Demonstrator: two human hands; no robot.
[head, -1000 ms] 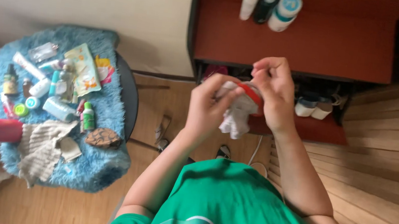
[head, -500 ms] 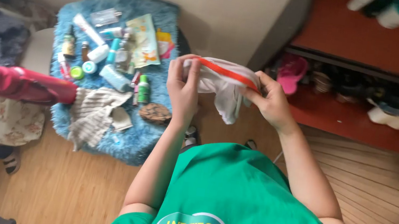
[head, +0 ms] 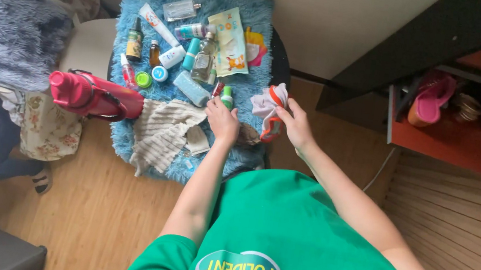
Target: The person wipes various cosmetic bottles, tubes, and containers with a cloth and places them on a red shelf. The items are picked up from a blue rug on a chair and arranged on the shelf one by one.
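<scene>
right hand (head: 297,124) pinching pouch (head: 269,111) open over mat (head: 127,138) | left hand (head: 222,120) closing on green bottle (head: 227,97), grip unclear | tip: keep pouch mouth wide, drop bottle in upright

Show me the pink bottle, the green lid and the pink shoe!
pink bottle (head: 92,95), head view, middle of its body.
green lid (head: 144,79), head view, its round top.
pink shoe (head: 430,99), head view, its strap.

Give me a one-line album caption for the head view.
Right hand holds a white-and-red pouch; left hand reaches for toiletries.
</scene>
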